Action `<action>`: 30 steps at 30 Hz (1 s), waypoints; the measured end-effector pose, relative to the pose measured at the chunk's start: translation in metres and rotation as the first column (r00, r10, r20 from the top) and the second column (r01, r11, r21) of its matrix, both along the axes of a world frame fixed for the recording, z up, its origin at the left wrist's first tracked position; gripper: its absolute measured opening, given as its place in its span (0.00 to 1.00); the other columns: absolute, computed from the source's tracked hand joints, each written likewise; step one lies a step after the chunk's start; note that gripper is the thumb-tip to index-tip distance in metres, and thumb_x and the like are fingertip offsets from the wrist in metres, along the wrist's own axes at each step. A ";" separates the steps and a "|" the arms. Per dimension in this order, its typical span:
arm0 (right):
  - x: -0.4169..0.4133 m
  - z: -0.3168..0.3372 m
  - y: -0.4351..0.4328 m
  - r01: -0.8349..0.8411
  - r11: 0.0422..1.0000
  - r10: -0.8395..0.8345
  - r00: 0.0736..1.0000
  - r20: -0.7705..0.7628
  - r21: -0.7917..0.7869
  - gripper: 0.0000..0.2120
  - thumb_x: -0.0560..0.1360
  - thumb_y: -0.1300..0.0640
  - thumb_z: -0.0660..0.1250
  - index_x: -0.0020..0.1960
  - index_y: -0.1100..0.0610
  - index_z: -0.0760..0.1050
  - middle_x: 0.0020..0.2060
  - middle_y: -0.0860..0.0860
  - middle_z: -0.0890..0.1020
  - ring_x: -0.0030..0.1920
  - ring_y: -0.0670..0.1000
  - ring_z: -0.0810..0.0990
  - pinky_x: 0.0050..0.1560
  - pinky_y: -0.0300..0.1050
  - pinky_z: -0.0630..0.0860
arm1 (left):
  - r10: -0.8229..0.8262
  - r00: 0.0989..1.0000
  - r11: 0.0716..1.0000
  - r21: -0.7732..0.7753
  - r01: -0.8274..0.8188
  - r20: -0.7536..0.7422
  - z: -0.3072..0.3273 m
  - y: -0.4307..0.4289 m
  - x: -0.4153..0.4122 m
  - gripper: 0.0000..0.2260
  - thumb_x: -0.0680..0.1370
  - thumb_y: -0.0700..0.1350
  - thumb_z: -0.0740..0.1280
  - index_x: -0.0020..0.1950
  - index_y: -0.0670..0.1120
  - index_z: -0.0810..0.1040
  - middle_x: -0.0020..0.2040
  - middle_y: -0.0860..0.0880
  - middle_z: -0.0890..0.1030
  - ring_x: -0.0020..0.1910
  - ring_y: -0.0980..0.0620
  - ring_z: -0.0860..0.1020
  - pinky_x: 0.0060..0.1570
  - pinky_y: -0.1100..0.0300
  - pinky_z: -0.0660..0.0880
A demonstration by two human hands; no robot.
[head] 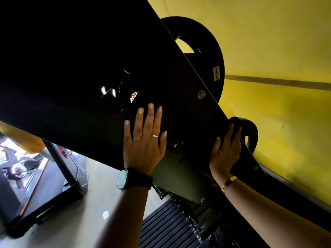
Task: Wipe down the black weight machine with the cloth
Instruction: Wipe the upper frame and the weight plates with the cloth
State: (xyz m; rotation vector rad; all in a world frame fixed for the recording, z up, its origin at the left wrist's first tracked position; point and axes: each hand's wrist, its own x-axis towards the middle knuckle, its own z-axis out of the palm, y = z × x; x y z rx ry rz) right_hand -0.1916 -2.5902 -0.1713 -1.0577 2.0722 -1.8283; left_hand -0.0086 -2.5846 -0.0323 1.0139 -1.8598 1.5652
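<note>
Flat, matte black weight machine [71,68] slants from upper left to lower right.
Left hand [143,142] lies flat on it, fingers spread; right hand [225,151] curls round a dark wad [235,121] at its lower-right edge, cloth or not unclear.

Yellow wall [268,42] right of the right hand [224,153], dark stripe [277,82] across it. Pale floor [107,185] and a treadmill [53,185] below-left of the left hand [143,140].

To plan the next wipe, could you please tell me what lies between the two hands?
In the head view, only the black panel with small openings lies between the left hand and right hand; no cloth there.
</note>
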 end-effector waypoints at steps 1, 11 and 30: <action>0.002 0.002 0.000 0.015 0.999 -0.020 0.994 0.105 0.047 0.32 0.78 0.41 0.45 0.78 0.54 0.55 0.77 0.59 0.55 0.72 0.65 0.62 0.66 0.62 0.64 | 0.004 1.000 1.000 -0.004 -0.004 0.003 0.000 0.000 0.000 0.27 0.83 0.54 0.52 0.79 0.46 0.53 0.77 0.44 0.58 0.75 0.45 0.54 0.75 0.47 0.46; 0.071 0.043 0.036 -0.168 0.985 0.170 0.983 0.067 -0.032 0.32 0.79 0.42 0.50 0.77 0.40 0.36 0.77 0.44 0.36 0.77 0.56 0.44 0.72 0.56 0.48 | -0.013 1.000 1.000 -0.018 0.012 -0.021 -0.005 0.000 0.000 0.27 0.83 0.54 0.53 0.79 0.47 0.54 0.77 0.45 0.59 0.76 0.45 0.54 0.75 0.47 0.45; 0.026 -0.076 0.020 -0.377 0.908 -0.051 0.337 -0.940 -0.184 0.47 0.63 0.45 0.73 0.75 0.43 0.52 0.79 0.47 0.45 0.77 0.60 0.50 0.67 0.58 0.57 | -0.017 0.999 1.000 -0.018 0.017 -0.044 -0.008 -0.002 -0.001 0.27 0.83 0.55 0.55 0.79 0.47 0.53 0.76 0.46 0.59 0.74 0.44 0.59 0.75 0.47 0.46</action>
